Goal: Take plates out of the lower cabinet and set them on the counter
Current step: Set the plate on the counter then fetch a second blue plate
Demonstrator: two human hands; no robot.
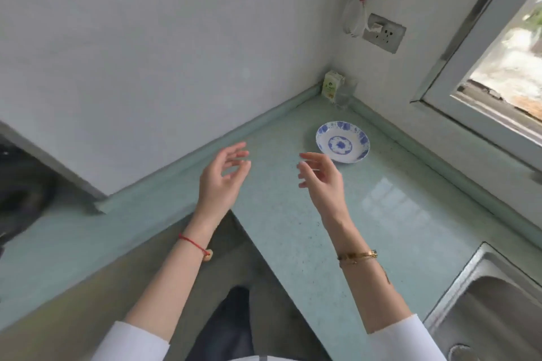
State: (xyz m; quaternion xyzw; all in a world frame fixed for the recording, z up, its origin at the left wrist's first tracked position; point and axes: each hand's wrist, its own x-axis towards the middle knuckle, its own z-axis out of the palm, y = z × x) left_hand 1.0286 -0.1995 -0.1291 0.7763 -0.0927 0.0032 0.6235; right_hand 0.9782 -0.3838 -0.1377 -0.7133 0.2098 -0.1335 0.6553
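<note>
A white plate with blue patterns (342, 141) sits on the pale green counter (381, 214) near the back corner. My right hand (321, 176) hovers just in front and left of the plate, fingers apart, holding nothing. Over the counter's inner corner my left hand (224, 174) is raised, fingers loosely spread and empty. The two palms face each other. The lower cabinet is out of view.
A small green-and-white carton (332, 86) and a clear glass (346, 95) stand in the far corner. A steel sink (492, 296) is at the lower right. A wall socket (384, 33) and a window (507, 47) lie on the right wall. A dark stove area (23, 184) is left.
</note>
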